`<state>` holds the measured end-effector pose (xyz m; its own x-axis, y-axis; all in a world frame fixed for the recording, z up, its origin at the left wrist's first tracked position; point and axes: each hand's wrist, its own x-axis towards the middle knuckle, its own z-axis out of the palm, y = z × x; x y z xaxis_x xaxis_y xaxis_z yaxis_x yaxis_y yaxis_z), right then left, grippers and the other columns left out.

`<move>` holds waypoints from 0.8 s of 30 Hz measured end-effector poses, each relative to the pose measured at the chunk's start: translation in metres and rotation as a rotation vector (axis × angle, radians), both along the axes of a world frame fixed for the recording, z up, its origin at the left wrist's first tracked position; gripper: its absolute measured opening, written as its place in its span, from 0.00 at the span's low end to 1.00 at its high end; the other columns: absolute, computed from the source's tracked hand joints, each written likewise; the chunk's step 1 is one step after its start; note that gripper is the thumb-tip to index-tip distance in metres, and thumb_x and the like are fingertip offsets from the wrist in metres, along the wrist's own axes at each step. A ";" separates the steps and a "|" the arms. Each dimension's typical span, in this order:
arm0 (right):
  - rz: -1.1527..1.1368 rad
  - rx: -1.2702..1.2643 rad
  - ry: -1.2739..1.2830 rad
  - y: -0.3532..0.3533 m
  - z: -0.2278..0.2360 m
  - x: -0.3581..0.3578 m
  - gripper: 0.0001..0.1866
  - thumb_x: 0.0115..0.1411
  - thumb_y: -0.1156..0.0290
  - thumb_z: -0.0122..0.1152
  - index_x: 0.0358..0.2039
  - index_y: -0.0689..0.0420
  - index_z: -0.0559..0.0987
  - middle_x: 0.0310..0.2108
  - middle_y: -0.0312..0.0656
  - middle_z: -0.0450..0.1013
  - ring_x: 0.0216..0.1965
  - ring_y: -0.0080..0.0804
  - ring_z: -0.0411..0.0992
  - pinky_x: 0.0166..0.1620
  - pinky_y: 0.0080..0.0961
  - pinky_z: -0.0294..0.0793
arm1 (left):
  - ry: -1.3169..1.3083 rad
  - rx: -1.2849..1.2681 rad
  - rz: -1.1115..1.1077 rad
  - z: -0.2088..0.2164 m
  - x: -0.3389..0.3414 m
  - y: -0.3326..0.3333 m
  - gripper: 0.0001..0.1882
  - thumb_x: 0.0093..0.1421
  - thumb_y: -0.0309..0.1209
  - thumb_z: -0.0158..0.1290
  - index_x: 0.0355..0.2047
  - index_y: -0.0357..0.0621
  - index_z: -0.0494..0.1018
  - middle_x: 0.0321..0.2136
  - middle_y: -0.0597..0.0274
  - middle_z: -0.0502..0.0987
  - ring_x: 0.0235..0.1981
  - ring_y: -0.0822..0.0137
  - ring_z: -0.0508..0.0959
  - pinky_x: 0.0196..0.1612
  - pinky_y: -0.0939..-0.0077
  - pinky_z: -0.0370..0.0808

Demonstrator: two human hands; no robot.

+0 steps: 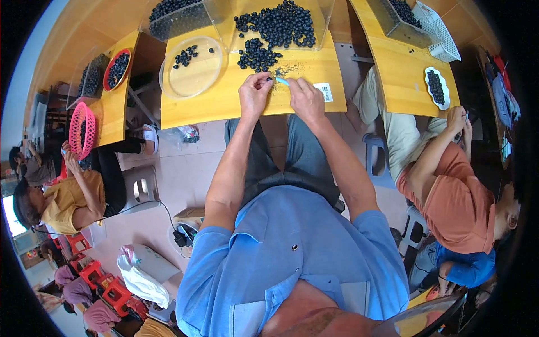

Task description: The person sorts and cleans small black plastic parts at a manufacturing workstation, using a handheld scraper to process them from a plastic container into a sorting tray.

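Observation:
Near the front edge of the yellow table (224, 109), my left hand (254, 95) pinches one small dark round bead-like piece (269, 79). My right hand (306, 100) grips a slim light-blue tool (282, 82), its tip close to that piece; the exact kind of tool cannot be made out. Just beyond my hands, dark crumbs (292, 68) are scattered by a small heap of the same round pieces (257, 55). Farther back is a large heap (286, 25), partly within a clear bin. Left of my hands, a clear round tray (193, 83) holds several pieces.
A white card (323, 91) lies right of my right hand. A clear box (178, 22) of dark pieces stands back left. Co-workers sit at side tables, with a pink basket (82, 130) at left and a white dish (444, 98) at right.

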<state>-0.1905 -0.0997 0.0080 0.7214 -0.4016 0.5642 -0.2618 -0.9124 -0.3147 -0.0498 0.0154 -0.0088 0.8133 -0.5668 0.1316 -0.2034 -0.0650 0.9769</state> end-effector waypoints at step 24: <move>0.068 -0.032 0.032 -0.001 -0.002 0.001 0.13 0.59 0.77 0.61 0.45 0.55 0.84 0.31 0.41 0.74 0.34 0.41 0.80 0.36 0.40 0.83 | 0.032 -0.098 -0.012 -0.001 -0.006 -0.002 0.19 0.58 0.17 0.66 0.50 0.36 0.80 0.35 0.66 0.81 0.34 0.77 0.79 0.42 0.81 0.80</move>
<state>-0.1895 -0.1003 0.0060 0.7645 -0.3331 0.5519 -0.2081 -0.9379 -0.2777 -0.0555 0.0135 -0.0093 0.8114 -0.5619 0.1610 -0.1725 0.0329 0.9845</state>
